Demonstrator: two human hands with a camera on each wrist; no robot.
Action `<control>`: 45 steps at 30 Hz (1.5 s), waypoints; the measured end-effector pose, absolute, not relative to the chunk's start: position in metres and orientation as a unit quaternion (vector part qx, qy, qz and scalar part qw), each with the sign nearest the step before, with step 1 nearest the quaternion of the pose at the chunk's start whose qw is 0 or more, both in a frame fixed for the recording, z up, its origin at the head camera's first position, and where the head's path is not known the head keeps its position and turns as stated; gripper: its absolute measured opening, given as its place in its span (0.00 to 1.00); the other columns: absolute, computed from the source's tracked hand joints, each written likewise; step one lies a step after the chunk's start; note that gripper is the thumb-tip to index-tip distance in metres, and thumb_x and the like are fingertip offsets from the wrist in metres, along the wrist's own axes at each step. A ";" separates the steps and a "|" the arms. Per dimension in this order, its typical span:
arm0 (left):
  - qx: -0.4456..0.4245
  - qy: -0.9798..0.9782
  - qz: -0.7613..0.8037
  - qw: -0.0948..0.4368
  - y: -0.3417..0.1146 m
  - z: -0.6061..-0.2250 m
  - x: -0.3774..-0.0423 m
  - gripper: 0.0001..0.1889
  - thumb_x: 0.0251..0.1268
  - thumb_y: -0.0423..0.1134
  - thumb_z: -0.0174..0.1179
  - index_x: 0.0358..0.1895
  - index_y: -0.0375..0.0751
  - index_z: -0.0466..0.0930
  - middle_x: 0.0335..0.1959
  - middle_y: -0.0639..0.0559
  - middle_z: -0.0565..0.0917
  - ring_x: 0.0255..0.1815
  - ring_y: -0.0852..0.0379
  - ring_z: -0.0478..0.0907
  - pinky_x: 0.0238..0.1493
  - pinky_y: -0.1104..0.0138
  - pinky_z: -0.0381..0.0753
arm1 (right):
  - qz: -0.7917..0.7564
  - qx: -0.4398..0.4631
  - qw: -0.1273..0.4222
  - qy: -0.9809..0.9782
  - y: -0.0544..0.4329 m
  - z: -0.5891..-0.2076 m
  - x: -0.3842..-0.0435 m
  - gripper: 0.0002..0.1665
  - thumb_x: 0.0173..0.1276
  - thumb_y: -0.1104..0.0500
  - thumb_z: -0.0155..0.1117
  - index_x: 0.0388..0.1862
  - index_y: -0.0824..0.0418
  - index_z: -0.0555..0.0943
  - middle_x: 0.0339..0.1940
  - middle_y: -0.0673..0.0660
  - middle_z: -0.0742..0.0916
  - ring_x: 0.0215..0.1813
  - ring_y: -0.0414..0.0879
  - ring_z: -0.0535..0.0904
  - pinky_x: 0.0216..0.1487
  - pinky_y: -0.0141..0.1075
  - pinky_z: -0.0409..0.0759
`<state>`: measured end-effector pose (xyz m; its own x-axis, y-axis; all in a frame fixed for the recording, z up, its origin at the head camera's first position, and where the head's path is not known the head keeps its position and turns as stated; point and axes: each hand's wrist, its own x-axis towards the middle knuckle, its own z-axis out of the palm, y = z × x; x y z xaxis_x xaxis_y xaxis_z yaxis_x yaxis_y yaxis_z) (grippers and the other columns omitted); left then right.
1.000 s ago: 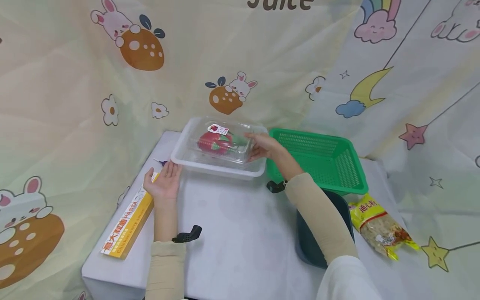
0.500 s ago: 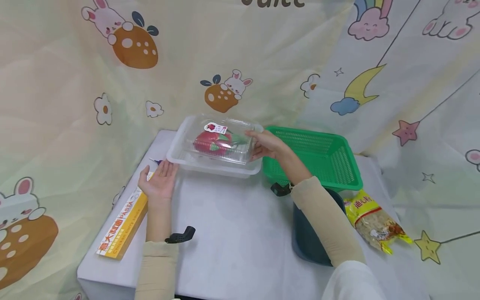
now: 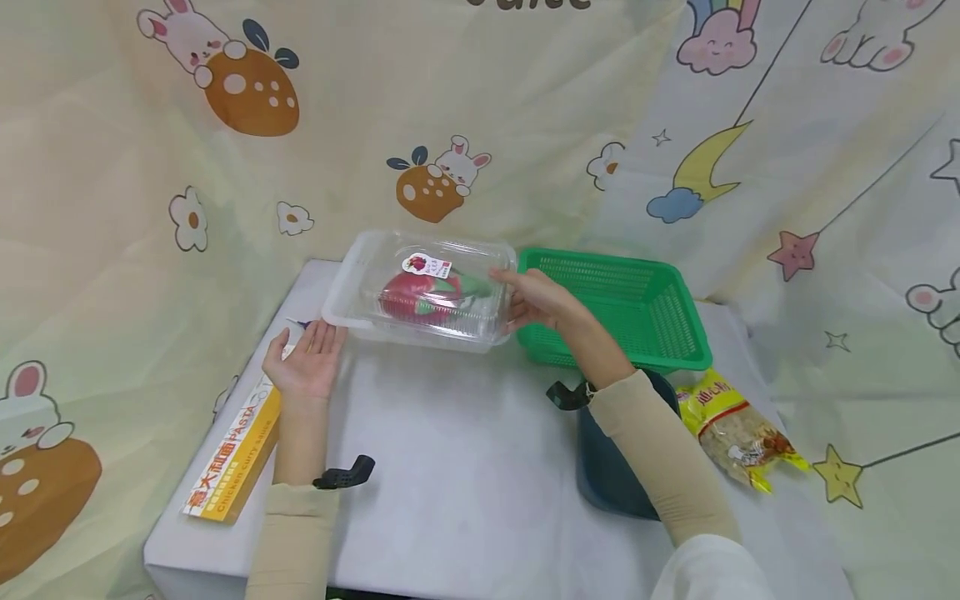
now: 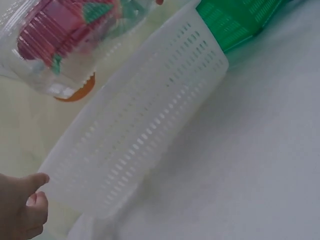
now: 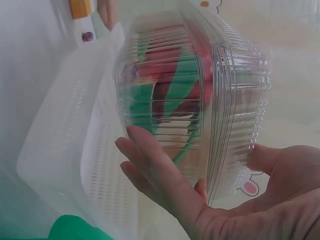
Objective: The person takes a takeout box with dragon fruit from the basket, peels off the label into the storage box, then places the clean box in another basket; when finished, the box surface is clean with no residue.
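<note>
My right hand (image 3: 536, 298) grips the right end of a clear plastic clamshell box (image 5: 225, 100), thumb on one side and fingers on the other. Inside lies a red and green dragon fruit (image 5: 170, 75), and the lid bears a white label (image 3: 426, 265). The box is held over a white perforated basket (image 4: 140, 125), hiding much of it in the head view. Palm up, my left hand (image 3: 306, 367) has its fingertips at the basket's front left corner. Its fingers are fairly straight and wrap round nothing.
A green basket (image 3: 600, 317) stands right of the white one. A dark bin (image 3: 611, 467) sits before it, partly behind my right arm. A yellow-ended bag (image 3: 738, 429) lies far right. The pasta box (image 3: 236, 454) lies left, near a small purple thing (image 3: 298, 323).
The whole head view has shifted slightly left. My right hand has brought the clamshell box a little lower and nearer over the white basket. My left hand keeps its place at the corner.
</note>
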<state>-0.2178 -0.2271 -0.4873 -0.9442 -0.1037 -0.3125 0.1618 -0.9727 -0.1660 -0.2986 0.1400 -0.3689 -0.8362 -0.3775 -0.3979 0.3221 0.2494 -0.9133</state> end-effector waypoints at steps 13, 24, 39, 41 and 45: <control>0.160 0.079 -0.982 0.063 -0.228 -0.484 -0.216 0.40 0.72 0.42 0.57 0.85 0.50 0.51 0.82 0.53 0.59 0.83 0.54 0.55 0.82 0.50 0.59 | -0.608 -0.037 0.289 0.739 0.153 -0.378 -0.266 0.35 0.82 0.41 0.55 0.58 0.75 0.78 0.46 0.65 0.90 0.45 0.56 0.91 0.46 0.50 0.91; 0.182 0.039 -0.980 0.064 -0.231 -0.477 -0.218 0.38 0.72 0.42 0.57 0.83 0.48 0.56 0.81 0.57 0.59 0.82 0.57 0.55 0.83 0.54 0.59 | -0.598 -0.044 0.295 0.744 0.163 -0.400 -0.233 0.33 0.82 0.43 0.55 0.59 0.75 0.77 0.49 0.64 0.90 0.46 0.54 0.91 0.45 0.48 0.91; 0.176 0.051 -0.981 0.057 -0.227 -0.477 -0.218 0.38 0.72 0.44 0.57 0.83 0.49 0.55 0.82 0.58 0.58 0.83 0.57 0.54 0.81 0.53 0.62 | -0.594 -0.044 0.302 0.744 0.179 -0.425 -0.190 0.33 0.81 0.42 0.56 0.60 0.72 0.70 0.51 0.65 0.87 0.45 0.54 0.91 0.46 0.48 0.91; 0.176 0.048 -0.981 0.059 -0.226 -0.477 -0.219 0.38 0.72 0.44 0.57 0.83 0.49 0.55 0.82 0.58 0.58 0.83 0.57 0.54 0.81 0.53 0.62 | -0.593 -0.039 0.303 0.745 0.180 -0.429 -0.187 0.33 0.81 0.42 0.56 0.60 0.72 0.70 0.51 0.65 0.87 0.44 0.54 0.90 0.46 0.48 0.91; 0.175 0.048 -0.982 0.058 -0.225 -0.477 -0.219 0.37 0.72 0.45 0.57 0.83 0.48 0.56 0.82 0.58 0.58 0.83 0.57 0.55 0.81 0.53 0.62 | -0.593 -0.029 0.311 0.742 0.182 -0.437 -0.182 0.32 0.82 0.43 0.55 0.60 0.72 0.71 0.49 0.64 0.88 0.43 0.53 0.90 0.45 0.47 0.91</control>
